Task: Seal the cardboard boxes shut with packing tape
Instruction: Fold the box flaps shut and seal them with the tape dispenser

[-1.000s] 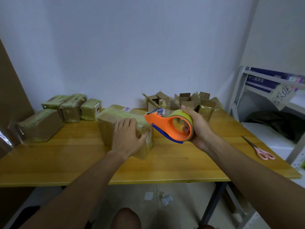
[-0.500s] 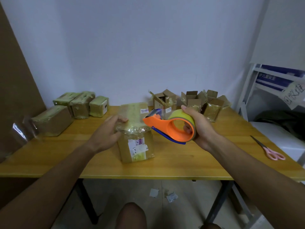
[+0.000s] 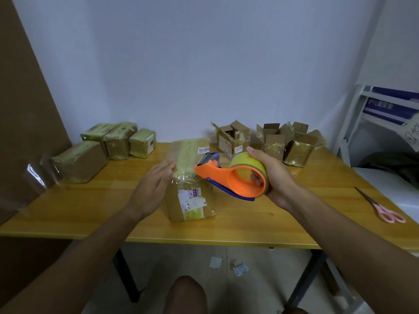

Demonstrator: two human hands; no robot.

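A long cardboard box [image 3: 189, 200] lies end-on to me in the middle of the wooden table [image 3: 95, 211], with yellowish tape along its top and a white label on its near end. My left hand [image 3: 152, 189] is flat and open against the box's left side, fingers stretched out. My right hand [image 3: 275, 177] holds an orange tape dispenser [image 3: 229, 179] with a yellow-green tape roll, just right of and above the box. The dispenser's blade end points left over the box top.
Several taped boxes [image 3: 118, 143] sit at the back left. Several boxes with open flaps [image 3: 272, 141] stand at the back right. Pink-handled scissors [image 3: 383, 208] lie near the table's right edge. A white shelf [image 3: 385, 123] stands to the right. Paper scraps lie on the floor.
The box has been turned from lying sideways to lying end-on to me. My left hand came off its top and now rests flat on its left side. The dispenser stays held on the right.
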